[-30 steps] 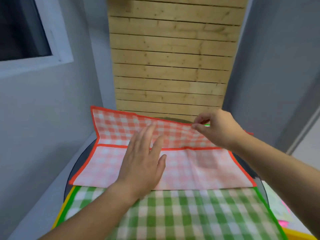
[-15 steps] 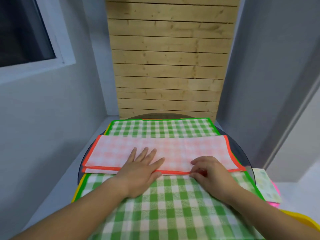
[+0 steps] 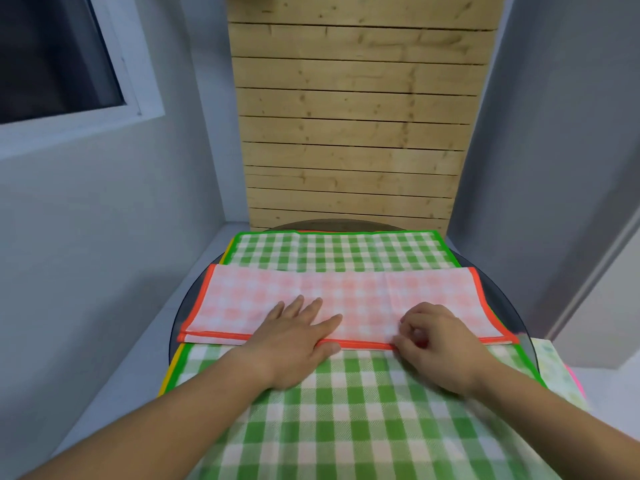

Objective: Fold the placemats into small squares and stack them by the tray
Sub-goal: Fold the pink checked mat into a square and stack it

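Only the edge of a yellow mat (image 3: 172,362) showed under the green placemat (image 3: 346,410) on the tabletop (image 3: 504,306). The folded orange placemat (image 3: 346,299) lay across the green one. The left hand (image 3: 294,344) pressed flat on it, and the right hand (image 3: 440,348) pinched its near edge.

Ahead of the fingers (image 3: 313,306) of the left hand (image 3: 294,341) and the right hand (image 3: 436,348), the orange-checked placemat (image 3: 346,292) and green-checked placemat (image 3: 346,251) lay flat, so passage was open up to the wooden slat wall (image 3: 353,133). An open gap separated the two hands. Outboard of the left fingers, the left grey wall (image 3: 104,237) stood near the glass table rim (image 3: 502,299). Outboard of the right fingers, the right grey wall (image 3: 554,168) closed that side.
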The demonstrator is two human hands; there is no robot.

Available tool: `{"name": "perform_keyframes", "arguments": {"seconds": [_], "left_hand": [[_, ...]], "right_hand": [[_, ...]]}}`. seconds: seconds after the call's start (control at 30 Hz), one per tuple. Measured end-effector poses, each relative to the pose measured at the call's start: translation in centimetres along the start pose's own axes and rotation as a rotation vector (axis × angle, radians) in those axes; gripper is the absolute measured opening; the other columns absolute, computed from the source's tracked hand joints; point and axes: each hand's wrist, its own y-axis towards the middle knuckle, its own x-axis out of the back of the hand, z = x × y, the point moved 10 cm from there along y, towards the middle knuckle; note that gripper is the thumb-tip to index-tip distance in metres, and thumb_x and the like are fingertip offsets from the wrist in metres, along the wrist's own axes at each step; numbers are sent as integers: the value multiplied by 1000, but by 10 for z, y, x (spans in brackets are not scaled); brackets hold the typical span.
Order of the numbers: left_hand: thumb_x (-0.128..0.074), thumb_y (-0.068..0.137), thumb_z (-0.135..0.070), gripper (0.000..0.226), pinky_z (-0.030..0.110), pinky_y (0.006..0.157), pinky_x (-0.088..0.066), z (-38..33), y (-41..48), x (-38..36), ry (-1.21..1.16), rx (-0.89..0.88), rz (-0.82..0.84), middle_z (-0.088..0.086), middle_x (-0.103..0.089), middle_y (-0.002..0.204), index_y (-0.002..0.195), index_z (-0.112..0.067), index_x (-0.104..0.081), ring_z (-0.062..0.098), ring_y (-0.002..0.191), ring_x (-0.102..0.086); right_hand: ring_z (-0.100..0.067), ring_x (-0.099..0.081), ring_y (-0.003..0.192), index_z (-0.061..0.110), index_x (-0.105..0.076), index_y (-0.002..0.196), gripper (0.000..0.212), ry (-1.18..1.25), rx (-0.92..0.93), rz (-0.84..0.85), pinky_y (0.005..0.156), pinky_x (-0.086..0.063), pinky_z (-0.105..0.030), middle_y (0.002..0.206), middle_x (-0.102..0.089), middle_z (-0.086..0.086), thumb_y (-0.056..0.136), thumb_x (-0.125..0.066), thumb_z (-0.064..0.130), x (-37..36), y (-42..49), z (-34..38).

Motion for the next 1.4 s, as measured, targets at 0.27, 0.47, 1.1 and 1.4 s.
{"name": "perform_keyframes", "arguments": {"seconds": [0.27,0.47,1.1,1.4], "left_hand": [[-21,102,-65,58,43,124,-4,0,1,6,-3,-27,-40,-3,-4,170,157,-49,-14,22,154,-1],[-28,107,-35,40,39,114,-26,10,29,46,-9,31,-249,0,-40,148,141,-23,-45,25,139,-32],[-12,104,-54,71,56,119,20,104,31,27,-71,548,-200,18,14,167,161,-16,4,30,154,19],[-9,102,-63,69,48,124,12,57,63,7,-51,208,-112,-5,21,167,160,-33,10,15,153,23]], "right_hand": [[-21,1,152,14,-15,157,60,-164,27,213,123,-2,-36,166,-6,-3,105,-26,42,-48,83,41],[-16,12,151,15,0,158,61,-311,2,254,123,6,-36,165,8,0,105,-13,44,-78,89,24],[-10,12,150,22,2,158,60,-305,-9,265,123,6,-33,165,9,5,104,-11,47,-77,91,23],[-16,9,152,17,-2,158,69,-239,-64,271,123,3,-34,165,7,1,103,-19,54,-67,93,-3]]}}
